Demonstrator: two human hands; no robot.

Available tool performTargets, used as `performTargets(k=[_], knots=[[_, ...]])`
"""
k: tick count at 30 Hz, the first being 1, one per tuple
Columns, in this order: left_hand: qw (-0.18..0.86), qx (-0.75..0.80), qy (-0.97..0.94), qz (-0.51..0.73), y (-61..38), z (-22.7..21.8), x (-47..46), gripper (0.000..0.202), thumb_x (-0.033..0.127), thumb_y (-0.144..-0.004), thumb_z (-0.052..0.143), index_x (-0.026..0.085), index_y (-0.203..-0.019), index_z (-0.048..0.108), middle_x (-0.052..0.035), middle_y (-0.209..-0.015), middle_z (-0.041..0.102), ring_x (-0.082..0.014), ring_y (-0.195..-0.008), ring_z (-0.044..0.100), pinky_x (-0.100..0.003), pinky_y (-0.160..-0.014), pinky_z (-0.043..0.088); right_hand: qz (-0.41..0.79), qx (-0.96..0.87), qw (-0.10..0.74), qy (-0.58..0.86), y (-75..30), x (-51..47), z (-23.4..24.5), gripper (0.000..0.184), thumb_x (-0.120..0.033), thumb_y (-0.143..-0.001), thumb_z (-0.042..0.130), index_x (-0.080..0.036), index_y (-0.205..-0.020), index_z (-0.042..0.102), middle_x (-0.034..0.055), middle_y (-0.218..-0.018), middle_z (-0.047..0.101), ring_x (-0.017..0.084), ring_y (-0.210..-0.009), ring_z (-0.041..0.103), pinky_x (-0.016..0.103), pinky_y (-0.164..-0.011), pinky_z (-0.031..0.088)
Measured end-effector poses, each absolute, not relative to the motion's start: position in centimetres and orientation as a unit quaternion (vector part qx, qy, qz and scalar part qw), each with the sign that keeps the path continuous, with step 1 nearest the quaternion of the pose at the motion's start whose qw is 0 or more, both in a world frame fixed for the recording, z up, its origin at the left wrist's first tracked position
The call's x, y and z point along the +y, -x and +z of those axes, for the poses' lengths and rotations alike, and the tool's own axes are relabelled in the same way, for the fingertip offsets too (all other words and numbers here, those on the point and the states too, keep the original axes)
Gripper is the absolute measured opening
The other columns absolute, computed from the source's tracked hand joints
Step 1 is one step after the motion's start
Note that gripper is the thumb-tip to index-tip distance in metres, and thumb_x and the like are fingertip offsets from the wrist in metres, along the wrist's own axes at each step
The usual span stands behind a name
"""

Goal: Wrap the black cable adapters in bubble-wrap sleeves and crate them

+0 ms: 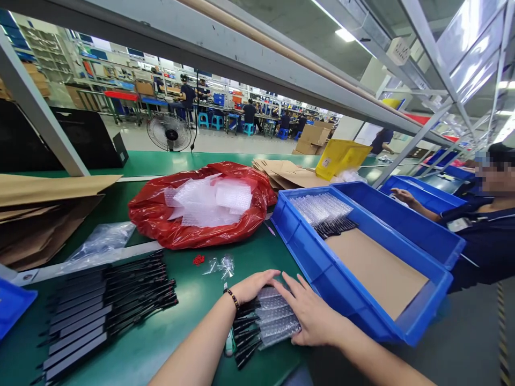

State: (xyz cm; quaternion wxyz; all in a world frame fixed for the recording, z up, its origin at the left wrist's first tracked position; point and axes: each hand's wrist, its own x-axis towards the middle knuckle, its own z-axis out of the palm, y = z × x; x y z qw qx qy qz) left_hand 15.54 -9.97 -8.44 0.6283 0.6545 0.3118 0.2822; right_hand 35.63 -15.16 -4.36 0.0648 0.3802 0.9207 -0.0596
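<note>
A row of bubble-wrapped black antenna-like parts [278, 316] lies on the green table, their thin black cable ends sticking out to the left. My left hand [257, 287] curves around the far end of this row, fingers close together. My right hand [316, 311] presses against the row's right side, with thumb and fingers around the wrap. Both hands' fingertips nearly meet at the far edge. Beside the row, partly under the cables, lies a green utility knife [229, 343]. Further left is a pile of unwrapped black parts [108, 311] with cables pointing right.
A blue bin [309, 268] on the right holds wrapped parts [322, 209] on cardboard. A red bag [161, 230] contains bubble-wrap pouches [209, 198]. Small red caps [198, 260] and clear plastic bits [226, 266] lie ahead. A co-worker [483, 230] is at right.
</note>
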Motion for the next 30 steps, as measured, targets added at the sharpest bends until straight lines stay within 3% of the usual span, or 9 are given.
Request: performTargets(k=[3, 7, 13, 22, 26, 30], knots=[[0.673, 0.301, -0.617, 0.275, -15.5, -8.7, -9.9, 0.059, 0.059, -0.083, 0.028, 0.019, -0.116, 0.056, -0.0062, -0.104, 0.068, -0.0218, -0.103, 0.056, -0.039, -0.097, 0.032, -0.103, 0.914, 0.112, -0.376, -35.3, -14.9, -4.1, 0.118, -0.035, -0.044, 0.070, -0.018, -0.142, 0.006, 0.0191, -0.138, 0.026, 0.037, -0.123, 0.027, 0.052, -0.099, 0.019], [0.696, 0.320, -0.532, 0.362, -15.3, -9.2, -9.2, 0.064, 0.062, -0.080, 0.032, 0.013, -0.115, 0.054, -0.0094, -0.088, 0.070, -0.0220, -0.088, 0.062, -0.040, -0.089, 0.039, -0.116, 0.918, 0.102, -0.365, -35.6, -14.8, -4.0, 0.117, -0.034, -0.040, 0.070, -0.017, -0.141, 0.012, 0.0149, -0.118, 0.044, 0.034, -0.107, 0.041, 0.051, -0.097, 0.022], [0.665, 0.353, -0.480, 0.451, -15.5, -9.3, -8.6, 0.060, 0.062, -0.078, 0.037, 0.013, -0.108, 0.055, -0.0106, -0.089, 0.069, -0.0205, -0.081, 0.064, -0.035, -0.079, 0.044, -0.169, 0.903, 0.089, -0.384, -37.2, -15.3, -4.4, 0.119, -0.031, -0.038, 0.070, -0.016, -0.141, 0.011, 0.0155, -0.122, 0.035, 0.032, -0.111, 0.037, 0.041, -0.095, 0.029], [0.649, 0.375, -0.496, 0.438, -15.8, -9.5, -8.7, 0.062, 0.065, -0.074, 0.041, 0.014, -0.105, 0.056, -0.0100, -0.086, 0.069, -0.0212, -0.079, 0.064, -0.037, -0.078, 0.045, -0.088, 0.891, 0.098, -0.434, -36.8, -17.3, -3.7, 0.117, -0.032, -0.041, 0.070, -0.016, -0.141, 0.011, 0.0182, -0.119, 0.042, 0.034, -0.101, 0.042, 0.048, -0.087, 0.032], [0.650, 0.382, -0.492, 0.436, -15.7, -9.5, -8.6, 0.063, 0.065, -0.072, 0.043, 0.013, -0.104, 0.057, -0.0092, -0.084, 0.069, -0.0210, -0.077, 0.064, -0.036, -0.078, 0.046, 0.039, 0.888, 0.016, -0.459, -37.0, -18.7, 0.9, 0.099, -0.024, -0.049, 0.064, -0.020, -0.138, 0.020, 0.0182, -0.121, 0.042, 0.036, -0.103, 0.043, 0.052, -0.087, 0.031], [0.642, 0.395, -0.491, 0.437, -15.7, -9.6, -8.6, 0.062, 0.064, -0.072, 0.043, 0.013, -0.104, 0.057, -0.0096, -0.085, 0.069, -0.0212, -0.078, 0.064, -0.036, -0.077, 0.047, 0.082, 0.841, -0.133, -0.518, -39.9, -17.6, 7.3, 0.094, -0.025, -0.053, 0.057, -0.016, -0.138, 0.019, 0.0142, -0.114, 0.049, 0.031, -0.102, 0.048, 0.044, -0.087, 0.038]])
